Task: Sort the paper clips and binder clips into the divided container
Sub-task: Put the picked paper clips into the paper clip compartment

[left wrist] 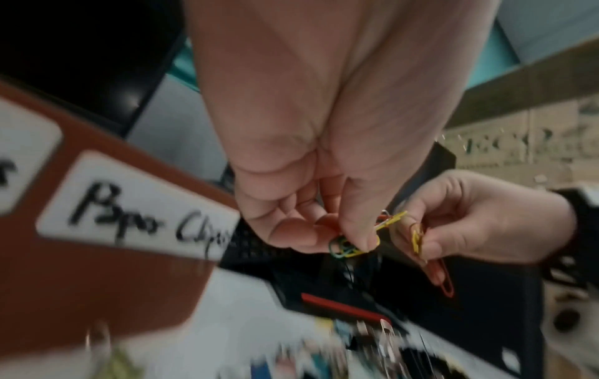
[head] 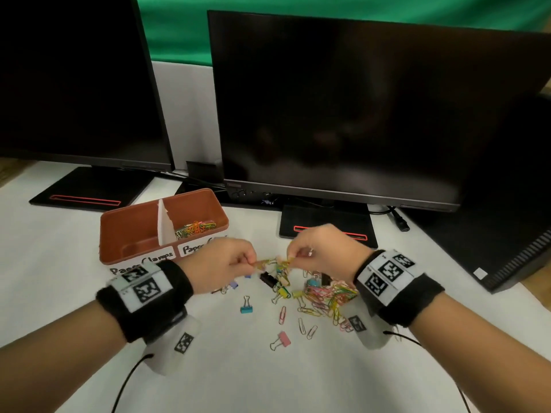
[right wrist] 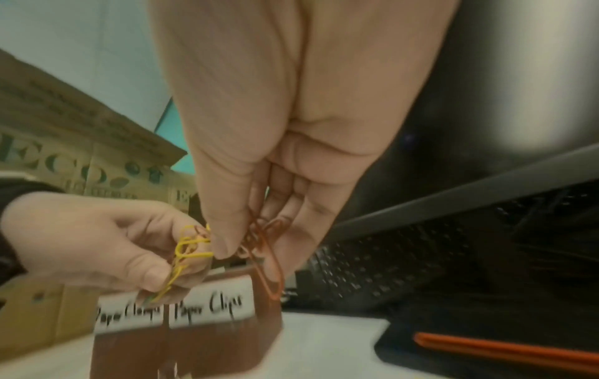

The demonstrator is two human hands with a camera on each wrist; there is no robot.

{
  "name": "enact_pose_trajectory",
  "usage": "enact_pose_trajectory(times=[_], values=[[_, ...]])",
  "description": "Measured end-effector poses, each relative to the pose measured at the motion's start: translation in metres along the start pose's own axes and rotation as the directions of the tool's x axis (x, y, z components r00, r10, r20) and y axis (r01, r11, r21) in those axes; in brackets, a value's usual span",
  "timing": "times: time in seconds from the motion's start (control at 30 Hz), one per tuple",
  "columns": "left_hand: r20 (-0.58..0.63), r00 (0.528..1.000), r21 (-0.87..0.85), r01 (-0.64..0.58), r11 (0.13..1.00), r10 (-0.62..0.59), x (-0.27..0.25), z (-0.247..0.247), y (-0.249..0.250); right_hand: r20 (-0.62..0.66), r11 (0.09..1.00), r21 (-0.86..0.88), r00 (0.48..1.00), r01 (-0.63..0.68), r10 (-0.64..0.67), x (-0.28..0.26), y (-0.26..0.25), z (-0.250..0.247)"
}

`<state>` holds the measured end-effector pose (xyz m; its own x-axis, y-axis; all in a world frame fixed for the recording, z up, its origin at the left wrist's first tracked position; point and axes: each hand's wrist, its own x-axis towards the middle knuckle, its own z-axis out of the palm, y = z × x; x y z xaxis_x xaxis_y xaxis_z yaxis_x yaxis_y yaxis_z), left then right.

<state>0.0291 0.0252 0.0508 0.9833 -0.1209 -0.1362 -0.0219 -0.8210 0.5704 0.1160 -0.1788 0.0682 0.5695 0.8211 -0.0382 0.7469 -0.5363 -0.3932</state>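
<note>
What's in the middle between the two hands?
A tangle of paper clips, yellow and orange, stretches between the left hand and the right hand; both pinch it. The head view shows it.

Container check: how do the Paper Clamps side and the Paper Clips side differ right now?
The Paper Clips compartment holds a small heap of coloured paper clips; the Paper Clamps compartment shows only bare floor. The Paper Clips compartment lies to the right of the white divider, nearer the monitor stand; the Paper Clamps compartment lies to the left. Both share one brown container and carry handwritten white labels.
</note>
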Motion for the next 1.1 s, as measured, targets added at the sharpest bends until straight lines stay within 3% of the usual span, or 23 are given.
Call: enact_pose_trajectory(times=[0.1,0.23,0.3,0.4,0.57,0.7,0.83,0.97,1.1], values=[[-0.191,0.979,-0.025,0.064,0.998,-0.068,-0.004,-0.046,-0.013,-0.075,0.997,0.083,0.997,-0.010,0.017,0.035,-0.029,-0.018],[-0.424,0.875,-0.012,0.253,0.967,-0.234,0.003,-0.089,-0.048,-0.145,0.989,0.137,0.987,-0.048,0.068,0.103,-0.072,-0.018],[-0.452,0.839,-0.017,0.333,0.943,-0.305,0.009,-0.094,-0.062,-0.137,0.980,0.174,0.983,-0.101,0.126,0.136,-0.082,-0.004],[-0.426,0.832,0.011,0.397,0.918,-0.355,0.014,-0.089,-0.072,-0.089,0.953,0.231,0.971,-0.197,0.223,0.161,-0.084,0.020],[-0.466,0.847,-0.026,0.276,0.961,-0.256,0.008,-0.080,-0.054,-0.199,0.945,0.317,0.969,-0.078,0.147,0.136,-0.067,0.020],[-0.387,0.909,-0.104,0.122,0.987,-0.153,0.006,-0.050,-0.023,-0.243,0.949,0.289,0.950,-0.124,0.198,0.091,-0.019,0.007],[-0.208,0.973,-0.097,0.082,0.992,-0.101,0.026,-0.005,0.000,-0.244,0.925,0.194,0.897,-0.326,0.368,0.042,0.040,-0.001],[-0.091,0.989,-0.003,0.116,0.993,-0.116,0.055,0.032,0.012,-0.139,0.849,0.139,0.839,-0.510,0.526,0.017,0.083,0.007],[0.074,0.985,0.145,0.142,0.979,-0.154,0.072,0.053,0.015,0.015,0.859,0.095,0.864,-0.503,0.504,0.015,0.090,0.020]])
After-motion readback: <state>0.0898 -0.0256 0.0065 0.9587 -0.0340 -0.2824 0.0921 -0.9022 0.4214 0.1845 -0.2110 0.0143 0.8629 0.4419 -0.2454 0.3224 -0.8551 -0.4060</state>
